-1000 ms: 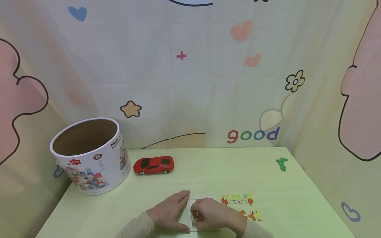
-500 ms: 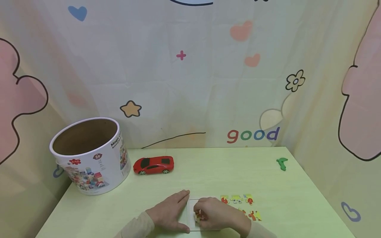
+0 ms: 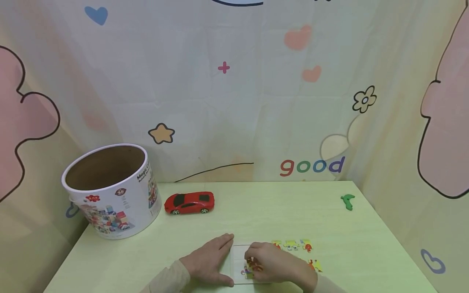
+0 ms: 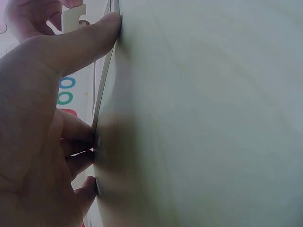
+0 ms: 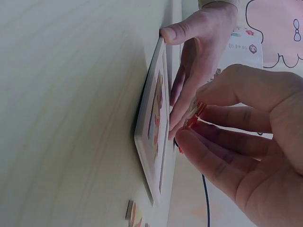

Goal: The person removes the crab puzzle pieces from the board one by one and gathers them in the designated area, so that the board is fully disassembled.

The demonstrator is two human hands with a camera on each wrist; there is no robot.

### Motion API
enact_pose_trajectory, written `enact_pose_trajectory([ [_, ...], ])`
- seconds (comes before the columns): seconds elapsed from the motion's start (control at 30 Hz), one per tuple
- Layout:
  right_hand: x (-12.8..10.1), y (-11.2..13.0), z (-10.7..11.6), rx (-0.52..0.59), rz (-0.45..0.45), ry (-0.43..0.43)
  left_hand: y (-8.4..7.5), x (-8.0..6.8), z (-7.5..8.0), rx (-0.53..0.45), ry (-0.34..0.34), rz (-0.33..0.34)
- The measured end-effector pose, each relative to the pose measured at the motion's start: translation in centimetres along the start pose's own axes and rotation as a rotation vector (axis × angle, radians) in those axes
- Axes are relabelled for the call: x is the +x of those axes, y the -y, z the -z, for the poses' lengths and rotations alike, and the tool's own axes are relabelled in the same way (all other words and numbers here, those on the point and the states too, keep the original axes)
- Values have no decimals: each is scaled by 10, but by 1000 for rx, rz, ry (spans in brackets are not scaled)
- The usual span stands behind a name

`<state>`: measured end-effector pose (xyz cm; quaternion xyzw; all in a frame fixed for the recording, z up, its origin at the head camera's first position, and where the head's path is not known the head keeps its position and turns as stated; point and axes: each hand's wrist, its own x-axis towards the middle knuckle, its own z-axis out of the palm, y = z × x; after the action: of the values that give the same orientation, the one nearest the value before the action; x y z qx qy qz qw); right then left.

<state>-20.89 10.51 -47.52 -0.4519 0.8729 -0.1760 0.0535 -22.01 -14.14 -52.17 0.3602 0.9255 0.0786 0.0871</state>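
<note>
In the head view, my left hand (image 3: 210, 260) lies spread along the left edge of a white puzzle tray (image 3: 239, 254). Its thumb touches the tray's near corner, as the right wrist view also shows. Above the tray, my right hand (image 3: 275, 262) pinches a red and yellow puzzle piece (image 5: 193, 116) between thumb and fingers; the piece is tilted and clear of the tray. Some colourful puzzle pieces (image 5: 156, 113) lie inside the tray, partly hidden from the head view by the right hand.
Right of the tray lie loose puzzle pieces (image 3: 291, 245), with another piece (image 3: 314, 265) nearer the front. A red toy car (image 3: 189, 203) and a large white bucket (image 3: 110, 203) stand at the back left. A small green object (image 3: 347, 202) lies at the far right.
My right hand has shifted slightly right over the tray, uncovering more of its white floor and a coloured piece there, and covering a loose piece beside it. My left hand stays put.
</note>
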Motion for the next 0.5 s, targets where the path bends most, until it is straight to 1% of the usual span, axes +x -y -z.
enact_pose_trajectory([
  [0.3, -10, -3, 4, 4, -17, -13, -1, 0, 1, 2, 4, 8],
  [0.5, -15, -3, 5, -9, -59, 4, -2, 0, 1, 0, 1, 1],
])
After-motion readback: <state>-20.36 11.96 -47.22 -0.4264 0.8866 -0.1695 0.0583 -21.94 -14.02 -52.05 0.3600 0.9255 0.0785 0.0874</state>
